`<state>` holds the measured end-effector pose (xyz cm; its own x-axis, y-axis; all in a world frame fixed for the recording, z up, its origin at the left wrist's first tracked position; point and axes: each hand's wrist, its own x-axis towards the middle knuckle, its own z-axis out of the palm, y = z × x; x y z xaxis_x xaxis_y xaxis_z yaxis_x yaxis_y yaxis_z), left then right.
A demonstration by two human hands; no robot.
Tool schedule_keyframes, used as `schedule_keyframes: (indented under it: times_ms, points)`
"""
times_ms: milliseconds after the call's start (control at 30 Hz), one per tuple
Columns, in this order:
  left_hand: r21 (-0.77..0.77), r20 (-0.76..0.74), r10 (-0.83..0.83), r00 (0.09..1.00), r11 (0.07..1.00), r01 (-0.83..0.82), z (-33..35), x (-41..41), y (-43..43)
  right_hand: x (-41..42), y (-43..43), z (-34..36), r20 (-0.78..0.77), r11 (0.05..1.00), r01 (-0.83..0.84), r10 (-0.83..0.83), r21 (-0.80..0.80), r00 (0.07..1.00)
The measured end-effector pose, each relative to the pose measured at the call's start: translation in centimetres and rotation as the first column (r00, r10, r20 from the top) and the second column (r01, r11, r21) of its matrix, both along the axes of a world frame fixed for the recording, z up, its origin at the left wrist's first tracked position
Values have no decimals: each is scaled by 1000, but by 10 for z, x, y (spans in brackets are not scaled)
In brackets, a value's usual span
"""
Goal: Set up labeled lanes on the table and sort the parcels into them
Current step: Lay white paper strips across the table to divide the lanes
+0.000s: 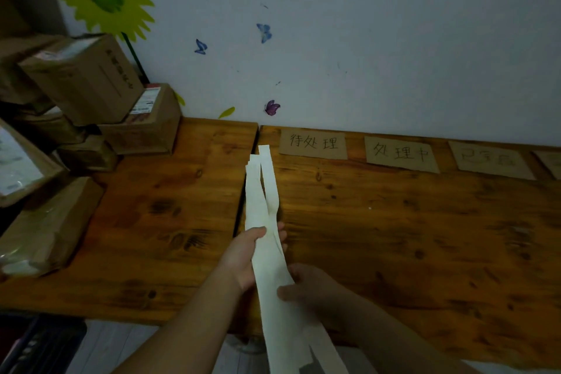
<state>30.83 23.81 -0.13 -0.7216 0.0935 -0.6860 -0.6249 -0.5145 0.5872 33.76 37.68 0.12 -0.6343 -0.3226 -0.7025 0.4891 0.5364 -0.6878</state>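
i find labels [313,144] laid along the back edge of the table [425,237]. strips [256,200] not yet down: left hand [243,255] curls round the bundle over mid-table, right hand [306,285] pinches it lower. parcels [88,79] sit stacked at left, unsorted.

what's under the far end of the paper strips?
Wooden table, along the gap between its two boards. The paper strips cover part of that gap; whether their tips touch the wood is unclear.
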Motion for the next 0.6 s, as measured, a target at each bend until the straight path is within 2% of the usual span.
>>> schedule_keyframes:
  times_ms: [133,400,600]
  points:
    - [-165,-100,-31,994,986,14,13,-8,3,-1,0,7,-53,996,78,-79,-35,995]
    - [-343,-274,16,962,932,-113,38,-22,5,-10,-10,34,-283,979,185,-201,-82,938]
    - [-262,-236,129,963,946,-191,68,-36,-3,-20,-7,48,-383,956,294,-271,-1,883]
